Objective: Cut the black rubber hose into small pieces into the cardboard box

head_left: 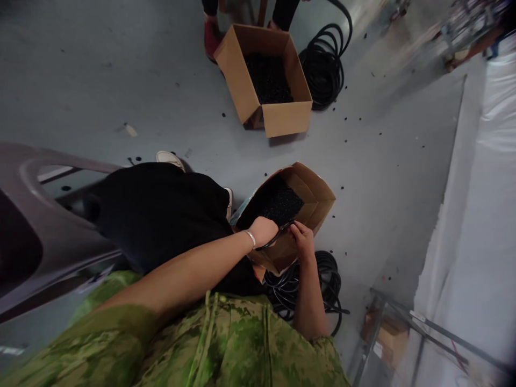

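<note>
My left hand (265,232), with a bracelet at the wrist, is closed over the cardboard box (320,207) near my feet. It grips a dark tool that looks like scissors (285,226), with a black loop under the hand and a narrow end pointing right. At that end, the fingers of my right hand (303,239) are pinched together; what lies between them is too small to make out. Small black pieces (282,204) are heaped inside the box, below both hands. Beside my right forearm lies a coil of black hose (328,274), partly hidden by the arm.
Ahead stands a second open carton (286,119) with black pieces, at another person's feet (212,37). Another black hose coil (322,70) lies beside it. Black bits are scattered over the grey floor (374,166). A grey chair (60,215) is at left, a metal frame (423,322) at lower right.
</note>
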A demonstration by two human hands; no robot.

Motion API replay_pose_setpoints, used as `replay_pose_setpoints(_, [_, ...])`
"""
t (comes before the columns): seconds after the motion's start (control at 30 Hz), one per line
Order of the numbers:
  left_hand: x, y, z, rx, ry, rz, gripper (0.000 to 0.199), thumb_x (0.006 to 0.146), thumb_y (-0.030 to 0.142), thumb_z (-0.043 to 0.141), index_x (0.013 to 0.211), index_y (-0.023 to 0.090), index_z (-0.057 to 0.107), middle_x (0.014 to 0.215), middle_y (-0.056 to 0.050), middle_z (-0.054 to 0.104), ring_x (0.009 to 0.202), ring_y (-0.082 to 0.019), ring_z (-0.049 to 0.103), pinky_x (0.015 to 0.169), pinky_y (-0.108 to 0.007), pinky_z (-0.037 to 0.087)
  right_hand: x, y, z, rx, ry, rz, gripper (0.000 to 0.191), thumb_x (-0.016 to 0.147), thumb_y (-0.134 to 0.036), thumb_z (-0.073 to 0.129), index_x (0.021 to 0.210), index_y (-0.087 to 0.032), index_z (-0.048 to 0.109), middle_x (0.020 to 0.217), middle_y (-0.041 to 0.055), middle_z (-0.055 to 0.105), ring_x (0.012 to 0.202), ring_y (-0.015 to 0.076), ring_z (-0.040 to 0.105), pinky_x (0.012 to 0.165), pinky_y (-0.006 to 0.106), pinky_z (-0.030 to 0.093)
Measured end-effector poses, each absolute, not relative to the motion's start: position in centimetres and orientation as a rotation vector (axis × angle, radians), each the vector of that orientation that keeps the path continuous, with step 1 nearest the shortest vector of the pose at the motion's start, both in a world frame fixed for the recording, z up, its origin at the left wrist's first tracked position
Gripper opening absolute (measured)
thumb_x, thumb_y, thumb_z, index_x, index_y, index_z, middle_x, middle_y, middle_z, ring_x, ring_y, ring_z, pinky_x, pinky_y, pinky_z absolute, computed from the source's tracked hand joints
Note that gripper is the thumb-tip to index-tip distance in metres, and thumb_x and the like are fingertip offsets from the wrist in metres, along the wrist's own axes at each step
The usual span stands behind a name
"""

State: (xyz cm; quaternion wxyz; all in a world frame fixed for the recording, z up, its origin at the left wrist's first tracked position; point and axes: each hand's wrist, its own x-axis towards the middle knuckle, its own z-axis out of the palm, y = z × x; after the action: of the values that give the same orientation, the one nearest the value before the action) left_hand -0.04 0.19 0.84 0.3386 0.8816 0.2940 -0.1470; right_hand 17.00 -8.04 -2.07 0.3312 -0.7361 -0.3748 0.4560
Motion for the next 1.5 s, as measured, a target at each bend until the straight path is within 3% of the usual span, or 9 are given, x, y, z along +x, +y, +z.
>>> replay_pose_setpoints(0.4, [-0.3, 0.3, 1.1, 2.251, 0.772, -0.453, 0.03, 0.079, 0.029, 0.062, 0.092, 0.006, 0.074, 0.092, -0.023, 0.072, 0.088, -0.031, 0.07, 0.071, -0.033, 0.051, 15.7, -8.4, -2.1, -1.915, -1.058, 1.264, 0.034, 0.081, -0.049, 0.056, 0.069, -0.018, 0.062, 0.062, 0.0007, 0.059, 0.054, 0.0118, 0.046, 0.051, 0.023, 0.037])
replay_pose_setpoints(0.83, [-0.4, 0.1, 0.5, 2.153, 0.843, -0.476, 0.038, 0.086, 0.03, 0.046, 0.093, 0.005, 0.075, 0.093, -0.022, 0.072, 0.09, -0.032, 0.069, 0.071, -0.035, 0.051, 15.5, -8.1, -3.8, -1.932, -1.094, 1.305, 0.036, 0.08, -0.049, 0.055, 0.063, -0.018, 0.058, 0.048, -0.0041, 0.043, 0.047, 0.0095, 0.037, 0.049, 0.023, 0.029])
replay_pose_setpoints(1.13, [-0.3, 0.0, -0.4, 2.063, 0.856, -0.525, 0.035, 0.084, 0.027, 0.046, 0.094, 0.009, 0.075, 0.093, -0.019, 0.073, 0.089, -0.027, 0.07, 0.072, -0.03, 0.053, 15.2, -8.3, -6.3, -2.081, -1.108, 1.272, 0.04, 0.08, -0.052, 0.047, 0.06, -0.019, 0.055, 0.045, -0.005, 0.041, 0.044, 0.0106, 0.037, 0.05, 0.023, 0.031])
replay_pose_setpoints(1.5, [-0.5, 0.2, 0.1, 1.992, 0.888, -0.586, 0.035, 0.081, 0.026, 0.048, 0.095, 0.007, 0.075, 0.094, -0.02, 0.072, 0.091, -0.028, 0.07, 0.074, -0.029, 0.053, 15.2, -8.3, -5.8, -2.074, -1.381, 1.227, 0.041, 0.083, -0.052, 0.046, 0.063, -0.019, 0.058, 0.055, -0.0013, 0.052, 0.056, 0.0134, 0.046, 0.054, 0.022, 0.034])
